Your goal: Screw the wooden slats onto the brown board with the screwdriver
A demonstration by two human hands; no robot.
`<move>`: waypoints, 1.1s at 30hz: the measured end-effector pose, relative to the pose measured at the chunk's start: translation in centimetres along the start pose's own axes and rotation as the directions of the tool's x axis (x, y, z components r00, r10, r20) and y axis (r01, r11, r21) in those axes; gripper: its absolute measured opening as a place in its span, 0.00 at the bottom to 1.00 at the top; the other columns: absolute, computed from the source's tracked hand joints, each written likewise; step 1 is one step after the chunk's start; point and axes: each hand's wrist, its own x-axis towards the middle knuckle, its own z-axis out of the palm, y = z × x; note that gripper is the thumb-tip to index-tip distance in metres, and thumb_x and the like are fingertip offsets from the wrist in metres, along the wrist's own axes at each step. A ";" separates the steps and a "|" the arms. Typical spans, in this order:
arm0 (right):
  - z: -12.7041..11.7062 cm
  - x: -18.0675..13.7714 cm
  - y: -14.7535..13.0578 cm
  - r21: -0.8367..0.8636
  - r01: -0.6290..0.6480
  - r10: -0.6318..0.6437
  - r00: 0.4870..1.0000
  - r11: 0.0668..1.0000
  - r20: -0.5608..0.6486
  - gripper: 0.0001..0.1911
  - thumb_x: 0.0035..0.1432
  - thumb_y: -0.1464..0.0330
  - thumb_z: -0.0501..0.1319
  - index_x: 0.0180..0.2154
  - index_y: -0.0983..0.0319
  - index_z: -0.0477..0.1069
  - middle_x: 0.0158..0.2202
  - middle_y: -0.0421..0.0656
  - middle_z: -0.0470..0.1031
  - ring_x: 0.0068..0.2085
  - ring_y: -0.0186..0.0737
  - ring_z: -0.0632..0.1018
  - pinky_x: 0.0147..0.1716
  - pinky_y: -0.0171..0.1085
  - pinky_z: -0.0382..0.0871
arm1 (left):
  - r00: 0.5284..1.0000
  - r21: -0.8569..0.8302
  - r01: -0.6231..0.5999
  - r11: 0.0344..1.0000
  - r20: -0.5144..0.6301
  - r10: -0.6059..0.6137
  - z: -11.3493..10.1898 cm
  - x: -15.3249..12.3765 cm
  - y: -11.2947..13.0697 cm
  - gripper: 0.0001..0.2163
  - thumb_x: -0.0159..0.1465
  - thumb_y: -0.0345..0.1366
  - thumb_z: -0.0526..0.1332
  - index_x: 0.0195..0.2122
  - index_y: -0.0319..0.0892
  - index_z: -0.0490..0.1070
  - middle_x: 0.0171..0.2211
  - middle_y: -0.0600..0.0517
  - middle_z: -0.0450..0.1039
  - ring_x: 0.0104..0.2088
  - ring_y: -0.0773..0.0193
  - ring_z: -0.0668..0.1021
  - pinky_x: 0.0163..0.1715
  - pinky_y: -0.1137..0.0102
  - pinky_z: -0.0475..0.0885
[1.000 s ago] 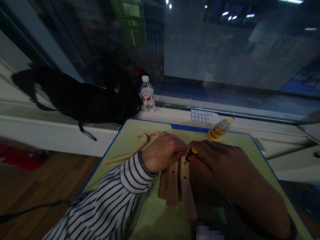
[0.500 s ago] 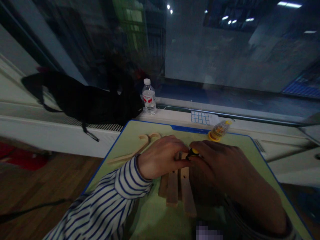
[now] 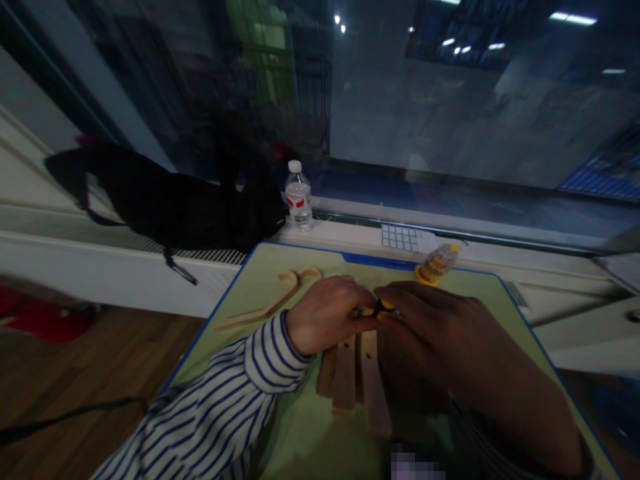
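Note:
My right hand (image 3: 435,327) is closed on a small yellow-and-black tool (image 3: 384,307), of which only a short part shows between the fingers. My left hand (image 3: 330,313) meets it from the other side, thumb and fingers closed about the upper end of a wooden piece (image 3: 365,311). Below the hands, two flat wooden strips (image 3: 345,380) with a dark hole in each point towards me. They rest against a darker wooden block (image 3: 327,373), partly in shadow. The tool's tip and the spot where it touches the wood are hidden by my fingers.
A curved wooden hook-shaped piece (image 3: 280,293) lies on the blue-edged table (image 3: 235,360) to the left. At the back edge stands a tilted yellow-capped glue bottle (image 3: 436,265). A water bottle (image 3: 299,197), a black bag (image 3: 190,207) and a gridded sheet (image 3: 400,238) are on the sill.
My left hand and sleeve have shifted slightly to the right and down. The yellow-and-black tool has turned a little within my right fingers. The wooden strips stay in place.

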 end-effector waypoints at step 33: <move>0.0 -0.2 -0.1 0.000 0.031 -0.031 0.998 1.000 -0.049 0.11 0.62 0.69 0.53 0.47 0.58 0.65 0.46 0.43 0.74 0.41 0.43 0.77 0.37 0.41 0.70 | 0.998 0.001 0.048 0.999 0.029 -0.048 -0.3 0.1 0.2 0.11 0.62 0.44 0.59 0.33 0.44 0.76 0.26 0.53 0.73 0.27 0.67 0.75 0.25 0.74 0.60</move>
